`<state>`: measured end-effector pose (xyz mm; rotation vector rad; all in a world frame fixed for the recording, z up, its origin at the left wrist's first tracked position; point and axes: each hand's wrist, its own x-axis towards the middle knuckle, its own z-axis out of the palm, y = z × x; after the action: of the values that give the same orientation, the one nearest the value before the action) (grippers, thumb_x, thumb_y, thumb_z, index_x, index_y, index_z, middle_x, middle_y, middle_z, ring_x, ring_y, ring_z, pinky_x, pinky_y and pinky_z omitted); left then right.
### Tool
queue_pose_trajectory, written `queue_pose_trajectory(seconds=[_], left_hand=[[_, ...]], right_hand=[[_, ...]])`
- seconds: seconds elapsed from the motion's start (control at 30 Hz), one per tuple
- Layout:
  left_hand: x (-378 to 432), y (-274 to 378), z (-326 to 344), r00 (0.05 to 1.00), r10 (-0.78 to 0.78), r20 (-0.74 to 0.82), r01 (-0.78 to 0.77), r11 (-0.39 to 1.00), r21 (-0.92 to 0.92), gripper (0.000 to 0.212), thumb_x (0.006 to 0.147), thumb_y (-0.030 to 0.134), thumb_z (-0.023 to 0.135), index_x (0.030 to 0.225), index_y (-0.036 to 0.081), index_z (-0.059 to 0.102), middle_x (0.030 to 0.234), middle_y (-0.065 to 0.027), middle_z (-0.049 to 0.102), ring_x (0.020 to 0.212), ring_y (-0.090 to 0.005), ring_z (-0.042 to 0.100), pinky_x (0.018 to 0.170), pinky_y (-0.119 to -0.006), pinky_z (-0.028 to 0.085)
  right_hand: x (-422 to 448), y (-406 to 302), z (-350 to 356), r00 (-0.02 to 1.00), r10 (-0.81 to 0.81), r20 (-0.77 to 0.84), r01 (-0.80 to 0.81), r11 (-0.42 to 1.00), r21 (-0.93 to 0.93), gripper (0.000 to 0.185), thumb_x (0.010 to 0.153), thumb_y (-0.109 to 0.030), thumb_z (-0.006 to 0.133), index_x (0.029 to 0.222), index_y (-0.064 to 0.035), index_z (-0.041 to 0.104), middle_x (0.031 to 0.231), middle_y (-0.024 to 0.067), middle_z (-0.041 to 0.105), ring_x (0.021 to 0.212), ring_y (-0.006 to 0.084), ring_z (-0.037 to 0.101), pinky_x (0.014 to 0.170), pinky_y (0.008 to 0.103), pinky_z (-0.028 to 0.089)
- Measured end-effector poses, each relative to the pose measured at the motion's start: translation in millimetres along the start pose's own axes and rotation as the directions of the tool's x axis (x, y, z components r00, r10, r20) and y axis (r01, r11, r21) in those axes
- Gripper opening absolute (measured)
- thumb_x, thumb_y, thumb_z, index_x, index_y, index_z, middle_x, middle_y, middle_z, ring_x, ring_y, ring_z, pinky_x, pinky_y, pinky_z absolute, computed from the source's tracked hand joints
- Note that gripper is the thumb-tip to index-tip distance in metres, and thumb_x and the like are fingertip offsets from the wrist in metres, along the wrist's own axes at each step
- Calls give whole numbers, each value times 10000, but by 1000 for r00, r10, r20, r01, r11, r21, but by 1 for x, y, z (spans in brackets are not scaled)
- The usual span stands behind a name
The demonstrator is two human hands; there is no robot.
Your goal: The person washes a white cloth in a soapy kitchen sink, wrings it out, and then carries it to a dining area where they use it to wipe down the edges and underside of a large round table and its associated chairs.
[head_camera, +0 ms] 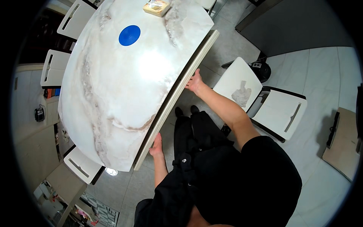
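Note:
A marble-patterned table (pixel 122 79) with a curved far side lies before me. Along its near straight edge runs a long beige rail (pixel 175 98), with a dark gap between it and the tabletop. My left hand (pixel 156 146) is at the rail's lower-left part, thumb up, its fingers partly hidden by the rail. Farther up the same rail is my right hand (pixel 194 81), fingers against or under its outer side and thumb held away from it. Whether either hand grips the rail is not clear. On the tabletop lie a blue round mat (pixel 129 35) and a yellowish soft pack (pixel 156 7).
A white chair (pixel 236 82) holding a crumpled translucent bag (pixel 242 95) stands right of my right arm, beside another white chair (pixel 279 113). More white chairs (pixel 85 166) line the table's far side. A dark round appliance (pixel 262 71) sits on the floor near the wall.

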<state>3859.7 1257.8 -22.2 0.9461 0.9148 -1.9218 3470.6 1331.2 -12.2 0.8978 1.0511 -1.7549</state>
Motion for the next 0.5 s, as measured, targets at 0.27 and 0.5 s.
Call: queue_pose_trajectory(seconds=[0.27, 0.5], left_hand=[[-14, -15, 46, 988, 150, 37, -150, 989, -2, 869, 829, 669, 142, 1370, -10, 142, 1440, -175, 150, 1332, -344, 109, 1055, -535, 70], [1, -8, 40, 971, 215, 99, -211, 976, -52, 825, 831, 662, 116, 1378, 48, 174, 1449, -138, 139, 1335, -332, 107, 1051, -575, 66]], right_hand=[[9, -5, 27, 988, 24, 153, -46, 989, 140, 967, 796, -721, 190, 1296, 106, 237, 1366, 241, 274, 1268, 370, 267, 1047, 481, 175], [12, -5, 31, 978, -5, 206, -23, 991, 132, 1021, 778, -741, 145, 1262, 149, 269, 1349, 263, 290, 1271, 373, 252, 1064, 462, 141]])
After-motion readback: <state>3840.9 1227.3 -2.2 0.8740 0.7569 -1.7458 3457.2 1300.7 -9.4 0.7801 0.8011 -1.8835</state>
